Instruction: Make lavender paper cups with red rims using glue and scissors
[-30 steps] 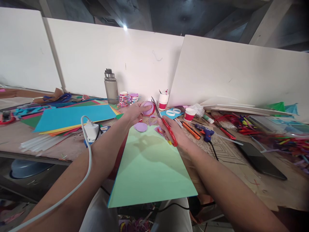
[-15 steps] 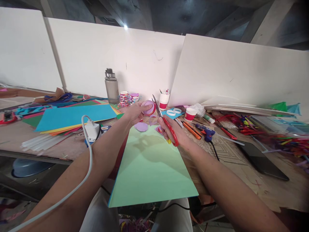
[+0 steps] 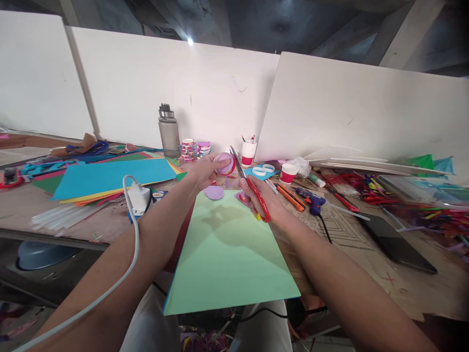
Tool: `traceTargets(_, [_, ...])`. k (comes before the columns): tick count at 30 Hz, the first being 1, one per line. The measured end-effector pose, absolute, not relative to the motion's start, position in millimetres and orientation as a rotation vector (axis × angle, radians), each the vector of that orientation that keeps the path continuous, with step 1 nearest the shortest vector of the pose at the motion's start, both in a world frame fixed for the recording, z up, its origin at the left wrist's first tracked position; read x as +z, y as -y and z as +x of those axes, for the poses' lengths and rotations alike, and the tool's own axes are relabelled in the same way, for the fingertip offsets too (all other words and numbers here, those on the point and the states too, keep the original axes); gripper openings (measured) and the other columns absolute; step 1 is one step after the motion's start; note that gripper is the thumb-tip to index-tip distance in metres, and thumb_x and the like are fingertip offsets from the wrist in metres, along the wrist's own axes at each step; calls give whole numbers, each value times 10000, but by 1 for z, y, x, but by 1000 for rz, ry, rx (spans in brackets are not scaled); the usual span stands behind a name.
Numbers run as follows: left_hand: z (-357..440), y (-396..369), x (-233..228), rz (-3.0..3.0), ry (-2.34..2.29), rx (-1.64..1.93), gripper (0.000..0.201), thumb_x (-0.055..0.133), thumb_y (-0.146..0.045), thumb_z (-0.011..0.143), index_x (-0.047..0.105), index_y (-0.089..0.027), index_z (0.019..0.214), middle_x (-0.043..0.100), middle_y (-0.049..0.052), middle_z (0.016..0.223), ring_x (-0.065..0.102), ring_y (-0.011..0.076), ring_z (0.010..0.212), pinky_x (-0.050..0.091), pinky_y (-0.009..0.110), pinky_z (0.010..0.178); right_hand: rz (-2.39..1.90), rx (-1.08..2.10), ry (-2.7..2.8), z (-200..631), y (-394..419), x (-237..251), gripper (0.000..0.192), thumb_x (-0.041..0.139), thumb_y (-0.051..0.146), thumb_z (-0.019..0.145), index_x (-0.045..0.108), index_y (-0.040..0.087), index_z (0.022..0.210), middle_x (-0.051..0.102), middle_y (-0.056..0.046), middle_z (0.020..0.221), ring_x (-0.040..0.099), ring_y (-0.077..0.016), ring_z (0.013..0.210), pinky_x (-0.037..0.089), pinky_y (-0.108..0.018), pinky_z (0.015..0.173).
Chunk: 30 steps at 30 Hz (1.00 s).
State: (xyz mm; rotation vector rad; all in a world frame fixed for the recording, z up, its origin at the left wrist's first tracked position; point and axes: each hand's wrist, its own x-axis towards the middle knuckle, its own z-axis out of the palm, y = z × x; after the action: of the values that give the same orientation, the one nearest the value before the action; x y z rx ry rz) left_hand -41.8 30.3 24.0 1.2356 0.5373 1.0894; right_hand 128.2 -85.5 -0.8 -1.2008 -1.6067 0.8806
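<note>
Between the thumb and fingers of my left hand (image 3: 208,172) is a round piece topped with a purple paper disc (image 3: 224,164), a red edge showing beneath it. My right hand (image 3: 259,196) grips red-handled scissors (image 3: 261,199), their blades pointing up and away, close to the right edge of the disc. Whether the blades touch it, I cannot tell. Below both hands lies a light green paper sheet (image 3: 234,259). More purple paper discs (image 3: 213,192) rest at its far edge. A small purple and red piece shows beside my right hand, partly hidden.
A grey bottle (image 3: 169,131) stands behind, beside stacked red and white rings (image 3: 188,150). Paper cups (image 3: 249,152), orange cutters (image 3: 290,196), a blue glue gun (image 3: 313,202) and a black phone (image 3: 397,244) lie to the right. A white cable (image 3: 137,239) crosses over my left forearm.
Both hands keep nearly the same place, with the disc and scissors still held. The scissor blades look slightly closer together. The whole view has shifted very slightly.
</note>
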Motion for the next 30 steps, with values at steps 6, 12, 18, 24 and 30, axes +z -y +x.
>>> traceTargets(6, [-44,-35,20,1219,-481,1106,371,989,-207,537,686,-119,731,690,14,645,618,108,589,493,207,591,-1219,867,1619,129,87,2,510,567,726,894,438,242,803,450,82,595,411,-71,404,361,-195,327])
traceTargets(12, [-44,-36,16,1268,-420,1131,383,972,-224,553,702,-145,813,709,7,726,668,137,662,538,243,651,-1253,781,1602,128,92,8,515,523,728,914,438,236,789,460,79,586,429,-72,388,365,-191,314])
traceTargets(18, [-41,-26,18,1268,-419,1172,361,950,-240,578,701,-145,821,724,32,778,681,158,706,577,271,659,-1306,806,1537,131,92,14,474,575,698,894,509,230,852,505,74,579,447,-82,388,363,-197,342])
traceTargets(24, [-45,-31,22,939,-737,1420,201,792,-108,736,662,-156,882,666,-2,720,611,96,569,413,157,436,-1565,799,1611,139,82,11,384,568,585,941,654,212,907,594,27,628,484,-103,436,407,-238,433])
traceTargets(30, [-53,-30,31,706,-702,1553,126,609,-96,863,627,-174,961,697,7,789,656,110,611,484,182,495,-1544,513,2153,142,80,13,370,620,546,932,719,209,817,677,-28,793,600,-172,716,412,-280,648])
